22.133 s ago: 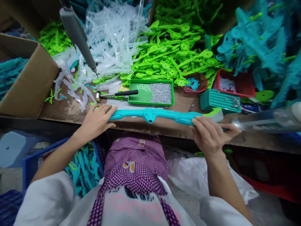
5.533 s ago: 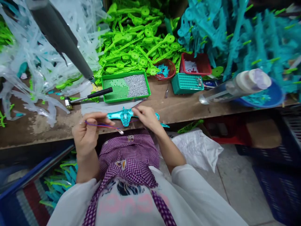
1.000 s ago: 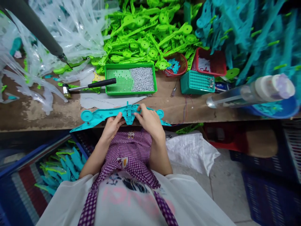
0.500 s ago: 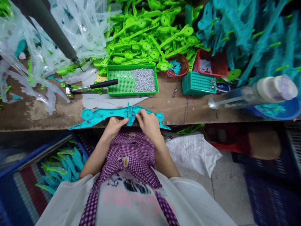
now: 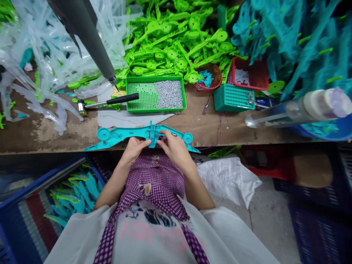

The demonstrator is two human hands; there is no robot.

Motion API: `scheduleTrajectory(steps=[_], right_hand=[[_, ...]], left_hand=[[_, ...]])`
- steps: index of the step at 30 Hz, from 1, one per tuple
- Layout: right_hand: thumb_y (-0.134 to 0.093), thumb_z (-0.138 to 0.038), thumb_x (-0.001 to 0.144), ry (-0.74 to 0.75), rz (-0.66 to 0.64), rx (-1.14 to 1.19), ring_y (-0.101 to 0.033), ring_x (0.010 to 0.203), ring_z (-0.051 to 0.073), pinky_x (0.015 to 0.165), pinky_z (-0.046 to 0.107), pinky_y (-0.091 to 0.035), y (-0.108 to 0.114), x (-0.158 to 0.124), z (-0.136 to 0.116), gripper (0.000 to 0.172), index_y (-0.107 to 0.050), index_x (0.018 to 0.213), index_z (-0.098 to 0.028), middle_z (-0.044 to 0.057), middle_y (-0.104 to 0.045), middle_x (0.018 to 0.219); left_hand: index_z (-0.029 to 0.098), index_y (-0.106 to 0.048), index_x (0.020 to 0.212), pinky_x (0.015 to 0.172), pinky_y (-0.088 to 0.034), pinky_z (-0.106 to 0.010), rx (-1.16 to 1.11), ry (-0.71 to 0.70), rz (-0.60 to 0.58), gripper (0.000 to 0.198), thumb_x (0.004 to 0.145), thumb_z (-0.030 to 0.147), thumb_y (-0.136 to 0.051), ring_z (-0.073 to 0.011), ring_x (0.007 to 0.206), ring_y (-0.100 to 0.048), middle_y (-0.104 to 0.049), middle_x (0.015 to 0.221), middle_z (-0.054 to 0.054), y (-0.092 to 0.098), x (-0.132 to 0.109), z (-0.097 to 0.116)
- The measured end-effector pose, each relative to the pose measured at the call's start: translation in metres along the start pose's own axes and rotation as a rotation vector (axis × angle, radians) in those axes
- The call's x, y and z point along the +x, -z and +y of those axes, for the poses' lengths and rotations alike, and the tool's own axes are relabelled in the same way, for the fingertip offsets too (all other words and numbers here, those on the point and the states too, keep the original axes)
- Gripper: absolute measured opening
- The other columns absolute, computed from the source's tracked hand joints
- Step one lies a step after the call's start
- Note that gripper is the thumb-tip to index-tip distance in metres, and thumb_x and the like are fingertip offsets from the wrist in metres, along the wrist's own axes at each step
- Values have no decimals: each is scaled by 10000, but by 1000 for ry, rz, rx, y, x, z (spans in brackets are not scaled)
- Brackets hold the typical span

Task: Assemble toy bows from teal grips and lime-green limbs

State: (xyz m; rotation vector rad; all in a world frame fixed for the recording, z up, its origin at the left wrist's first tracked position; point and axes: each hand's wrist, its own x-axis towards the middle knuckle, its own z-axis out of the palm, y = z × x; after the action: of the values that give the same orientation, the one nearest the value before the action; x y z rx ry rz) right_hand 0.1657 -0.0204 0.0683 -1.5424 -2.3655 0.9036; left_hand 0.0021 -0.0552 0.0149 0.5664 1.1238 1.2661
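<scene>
A long turquoise plastic bow-shaped toy part lies across the bench's front edge, its hollow ribbed side up. My left hand is closed on its lower middle edge, the thumb pressed beside the upright crosspiece. Just right of that crosspiece, my right hand is bent over the part, thumb and index finger closing on thin dark wires. The fingers partly hide the wires' ends. More thin red and blue wire lies on the bench to the right.
A grey power screwdriver hangs at upper left. A hammer rests against a green tray of small metal screws. Green, clear and turquoise parts pile behind. Rightward are a small screwdriver, a teal basket and a bottle.
My right index finger has lifted and spread over the part, and the hand has shifted slightly right. The hanging power screwdriver has swung right. My left hand keeps its hold.
</scene>
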Motion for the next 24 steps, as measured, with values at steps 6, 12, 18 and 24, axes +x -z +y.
scheduleTrajectory(steps=[6, 12, 18, 24], right_hand=[[-501, -255, 959, -27, 109, -39, -669, 837, 230, 751, 324, -395, 0, -4, 5, 159, -640, 923, -185, 81, -747, 936], [-517, -273, 952, -66, 41, 116, -673, 818, 190, 708, 278, -401, -3, 9, 2, 155, -649, 955, -192, 49, -744, 896], [-490, -298, 956, -145, -74, -85, -679, 878, 235, 710, 302, -388, -1, 23, -7, 191, -652, 997, -204, 75, -750, 945], [-378, -300, 984, -232, -89, -248, -687, 846, 290, 673, 341, -393, -6, 27, -11, 294, -641, 1043, -183, 151, -740, 949]], left_hand=[[162, -671, 676, 710, -527, -311, 12, 21, 5, 302, 568, 327, -900, -162, 681, -642, -653, 633, 9, 0, -1, 0], [157, -673, 687, 848, -529, -346, -34, 39, -46, 306, 542, 274, -916, -200, 801, -682, -685, 674, -15, -1, 0, 5], [128, -714, 891, 827, -548, -334, 25, 103, -116, 437, 569, 358, -899, -201, 816, -692, -748, 865, -79, 3, 4, 10], [176, -742, 938, 633, -524, -297, 584, 107, -199, 346, 821, 496, -683, -163, 616, -637, -727, 772, -60, 37, -14, 31]])
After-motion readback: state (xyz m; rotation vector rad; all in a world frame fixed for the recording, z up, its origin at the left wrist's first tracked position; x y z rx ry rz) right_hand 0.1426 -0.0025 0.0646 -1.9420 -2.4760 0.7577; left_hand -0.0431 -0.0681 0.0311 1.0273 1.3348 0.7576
